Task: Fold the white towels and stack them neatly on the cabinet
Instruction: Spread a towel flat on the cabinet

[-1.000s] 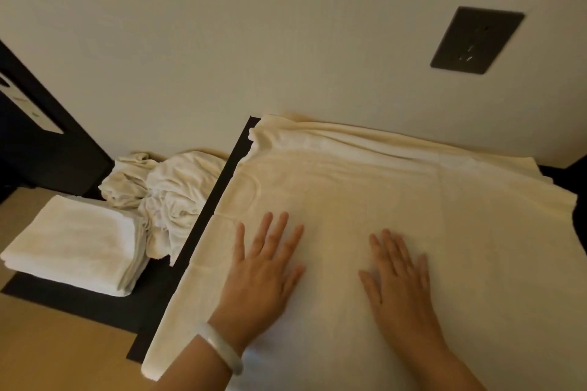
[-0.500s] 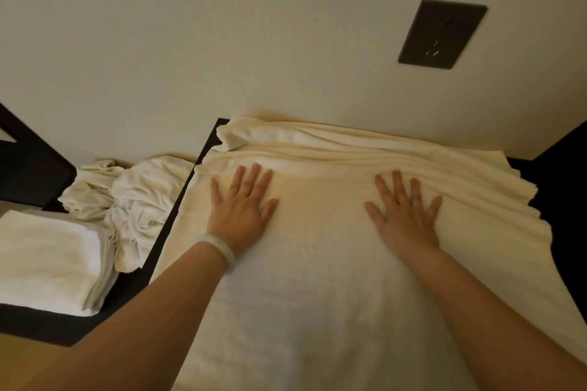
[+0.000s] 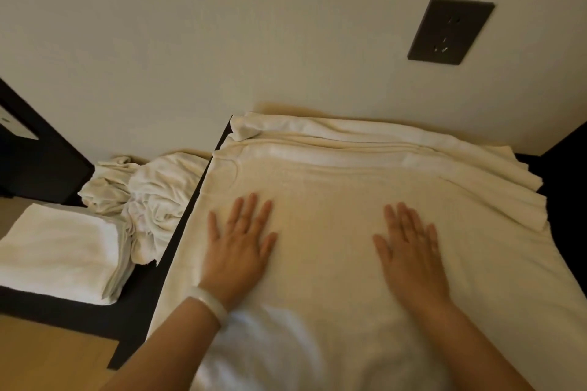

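Towel (image 3: pixel 333 187), 1, lies under left hand (image 3: pixel 236 251) and right hand (image 3: pixel 409 254), both flat-fingered, gripping nothing; 1 folded stack (image 3: pixel 57 251) nearby.

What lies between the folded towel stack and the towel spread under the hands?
In the head view, a crumpled pile of unfolded towels sits between the folded stack and the spread towel, beside the cabinet's dark edge.

Indoor room, likely a hotel room or bedroom; can't tell which. Plain cream wall (image 3: pixel 190 25) with a dark wall socket (image 3: pixel 451 31). Below the socket: dark cabinet (image 3: pixel 139 327), top covered by a spread white towel (image 3: pixel 317 200). Lower left of the socket: stack of folded white towels (image 3: pixel 57 251), crumpled towel heap (image 3: pixel 152 197) touching it. Far left of the socket: dark panel (image 3: pixel 31 162). Tan floor (image 3: pixel 47 352) further down-left.
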Demonstrator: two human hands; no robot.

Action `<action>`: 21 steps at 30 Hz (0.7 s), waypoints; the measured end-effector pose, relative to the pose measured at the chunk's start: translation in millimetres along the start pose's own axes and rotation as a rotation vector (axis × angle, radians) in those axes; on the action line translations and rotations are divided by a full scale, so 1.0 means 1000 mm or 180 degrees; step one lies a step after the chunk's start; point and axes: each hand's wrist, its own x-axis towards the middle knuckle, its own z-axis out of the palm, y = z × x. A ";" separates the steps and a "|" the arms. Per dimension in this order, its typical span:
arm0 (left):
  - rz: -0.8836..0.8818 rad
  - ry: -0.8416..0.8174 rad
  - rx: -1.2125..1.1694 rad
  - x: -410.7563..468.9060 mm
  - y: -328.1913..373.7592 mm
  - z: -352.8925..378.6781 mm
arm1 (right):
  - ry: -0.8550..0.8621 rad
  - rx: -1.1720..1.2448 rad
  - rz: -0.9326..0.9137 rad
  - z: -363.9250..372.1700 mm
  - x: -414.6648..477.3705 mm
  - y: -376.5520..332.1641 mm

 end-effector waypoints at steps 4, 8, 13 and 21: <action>-0.0345 -0.0097 -0.0421 -0.008 0.007 -0.006 | -0.0055 0.0147 0.0262 -0.013 -0.005 -0.018; 0.0557 0.0144 -0.0443 -0.055 0.052 0.006 | -0.0072 0.0455 -0.0888 -0.004 -0.050 -0.100; 0.0255 0.0268 -0.0422 -0.065 -0.005 0.020 | -0.0033 0.0269 -0.0897 0.003 -0.063 -0.087; 0.0190 0.0029 0.0000 -0.015 -0.026 0.003 | -0.0134 0.0057 -0.0456 0.001 -0.034 -0.107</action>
